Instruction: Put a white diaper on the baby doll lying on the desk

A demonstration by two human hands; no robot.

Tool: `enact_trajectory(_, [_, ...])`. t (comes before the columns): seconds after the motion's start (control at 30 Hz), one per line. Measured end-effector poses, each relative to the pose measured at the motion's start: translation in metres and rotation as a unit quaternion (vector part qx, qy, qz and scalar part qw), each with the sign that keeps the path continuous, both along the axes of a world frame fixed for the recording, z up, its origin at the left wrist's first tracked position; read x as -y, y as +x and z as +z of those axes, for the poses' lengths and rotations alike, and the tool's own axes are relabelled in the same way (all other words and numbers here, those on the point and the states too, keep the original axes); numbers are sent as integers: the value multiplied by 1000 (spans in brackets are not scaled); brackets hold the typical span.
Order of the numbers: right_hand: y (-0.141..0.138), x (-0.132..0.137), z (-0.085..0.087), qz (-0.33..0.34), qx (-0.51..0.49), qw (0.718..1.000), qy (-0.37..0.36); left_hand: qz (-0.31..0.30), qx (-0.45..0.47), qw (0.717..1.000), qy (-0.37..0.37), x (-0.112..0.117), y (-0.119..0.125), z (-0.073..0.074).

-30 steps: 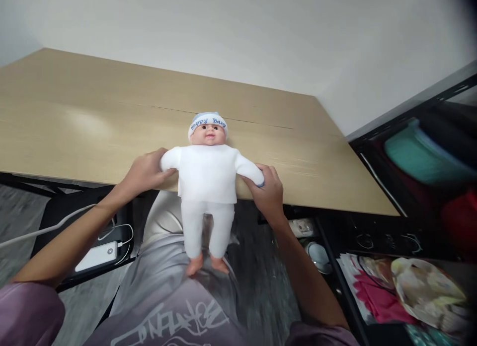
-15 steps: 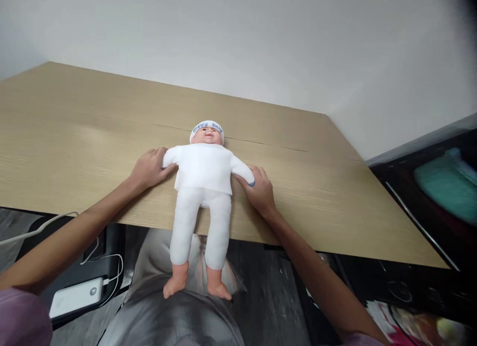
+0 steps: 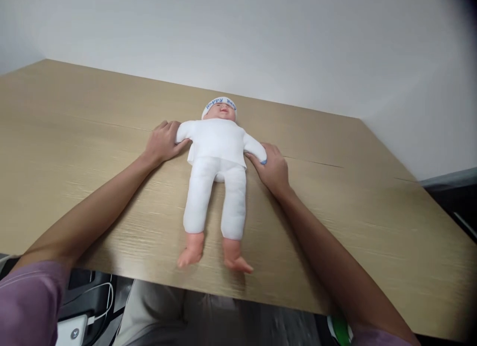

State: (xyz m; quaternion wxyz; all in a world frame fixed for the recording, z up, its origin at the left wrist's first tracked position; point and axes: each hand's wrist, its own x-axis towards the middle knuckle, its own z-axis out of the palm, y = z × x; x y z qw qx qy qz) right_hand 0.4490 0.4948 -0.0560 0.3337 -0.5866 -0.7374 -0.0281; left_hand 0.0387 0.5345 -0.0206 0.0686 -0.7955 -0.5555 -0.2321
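Note:
A baby doll [image 3: 218,142] in white clothes lies face up on the wooden table [image 3: 93,187], with its bare feet towards me. Its white cap [image 3: 222,102] carries blue lettering. My left hand [image 3: 164,142] is closed around the doll's arm at the left, thumb on the near side. The doll's other arm, with a bit of blue at its end, is held by my right hand [image 3: 274,168]. Some fingers of both hands are hidden behind the doll's arms.
Behind the table rises a pale wall [image 3: 238,43]. Below the near edge, a white power bank [image 3: 72,330] with a cable [image 3: 106,299] rests on something black. A dark object [image 3: 456,194] stands past the table's right side.
Both hands and the doll have moved away from me, farther onto the table. The doll's feet, earlier beyond the near edge, now lie over the tabletop. The view has shifted too.

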Motion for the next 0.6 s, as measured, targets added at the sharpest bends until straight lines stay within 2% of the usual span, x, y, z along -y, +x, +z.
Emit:
enact_trajectory(0.1, [0,-35,0,-17,10,1000,15,10,4,1000,-11,-32,6,2])
enact_trajectory(0.2, [4,-58,-2,-26,16,999,27,25,7,1000,-15,-47,7,1])
enact_trajectory(0.37, [18,-64,-13,-5,14,1000,22,29,24,999,-9,-37,-15,-4])
enact_trajectory(0.47, [23,-66,-19,-35,13,999,11,32,31,999,-24,-32,-28,-4])
enact_trajectory(0.6, [21,-65,-19,-65,14,998,-3,47,36,998,-37,-31,-31,-4])
